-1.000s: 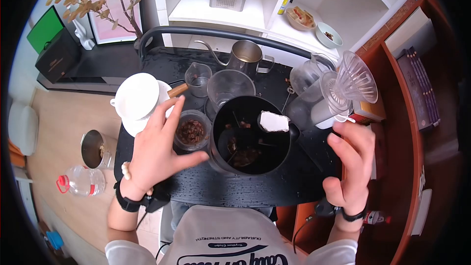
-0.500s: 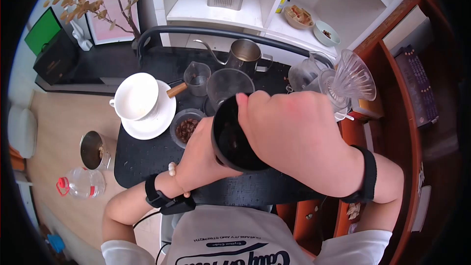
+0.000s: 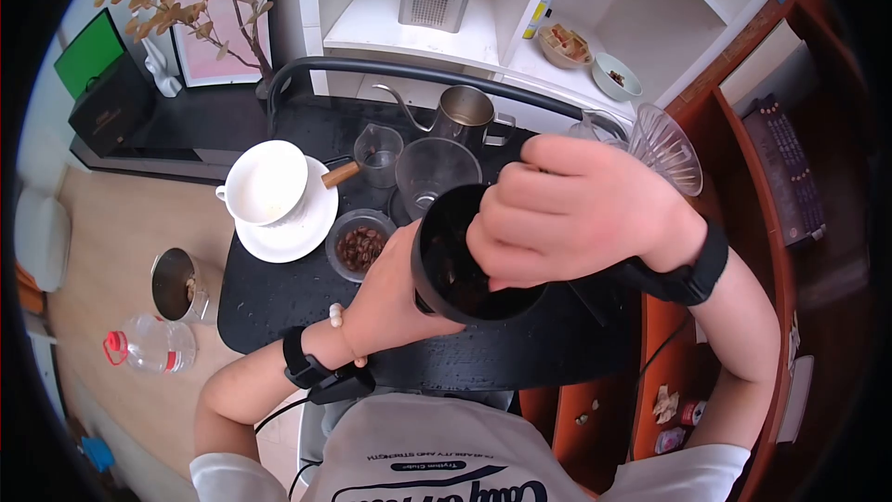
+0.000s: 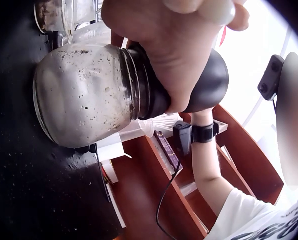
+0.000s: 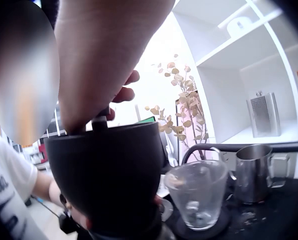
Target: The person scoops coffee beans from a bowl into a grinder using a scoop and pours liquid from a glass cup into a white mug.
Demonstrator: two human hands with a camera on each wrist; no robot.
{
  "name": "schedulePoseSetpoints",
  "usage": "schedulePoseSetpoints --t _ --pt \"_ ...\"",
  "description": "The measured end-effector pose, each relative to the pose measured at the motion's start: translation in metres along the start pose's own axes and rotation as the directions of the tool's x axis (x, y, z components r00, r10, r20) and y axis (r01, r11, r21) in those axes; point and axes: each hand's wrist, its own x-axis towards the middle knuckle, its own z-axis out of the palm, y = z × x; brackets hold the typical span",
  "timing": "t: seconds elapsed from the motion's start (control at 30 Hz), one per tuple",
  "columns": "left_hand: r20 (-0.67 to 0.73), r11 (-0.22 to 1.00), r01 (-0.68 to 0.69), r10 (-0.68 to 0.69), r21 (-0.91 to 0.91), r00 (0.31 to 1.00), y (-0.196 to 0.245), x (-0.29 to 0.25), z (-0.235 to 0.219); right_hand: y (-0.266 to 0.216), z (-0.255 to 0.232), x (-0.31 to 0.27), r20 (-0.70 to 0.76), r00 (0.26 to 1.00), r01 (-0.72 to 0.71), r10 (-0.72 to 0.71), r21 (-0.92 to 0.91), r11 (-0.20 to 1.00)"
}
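Note:
A hand coffee grinder stands at the near middle of the table, its black hopper [image 3: 444, 265] on top and a cloudy glass jar [image 4: 81, 95] below. My left hand [image 3: 386, 284] grips the grinder under the hopper, around its dark neck, as the left wrist view shows. Over the hopper's right side, my right hand [image 3: 581, 209] is curled around a dark crank handle [image 5: 100, 124], which it mostly hides. Dark bits show inside the hopper. Left of the grinder, next to my left hand, is a small tub of coffee beans [image 3: 360, 249].
A white cup [image 3: 268, 181] sits on a saucer [image 3: 321, 228] at the left. Behind the grinder are a clear plastic cup [image 3: 439, 165], a small beaker [image 3: 379, 156] and a gooseneck kettle [image 3: 466, 113]. A ribbed clear dripper [image 3: 667, 153] stands beyond my right hand.
Both hands were apart from the grinder with fingers spread. The left hand then took hold of it below the hopper, and the right hand closed over its top and has since swung round there.

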Motion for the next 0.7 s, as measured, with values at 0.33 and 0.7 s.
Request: schedulePoseSetpoints --t 0.33,0.7 --pt "-0.066 0.993 0.076 -0.082 -0.091 0.994 0.007 0.001 0.007 -0.024 0.001 0.014 0.103 0.923 -0.373 0.370 0.007 0.928" --pt "-0.019 0.989 0.056 -0.059 -0.136 0.998 0.004 -0.001 -0.002 -0.045 -0.031 0.003 0.226 0.553 -0.824 0.802 0.293 0.485"
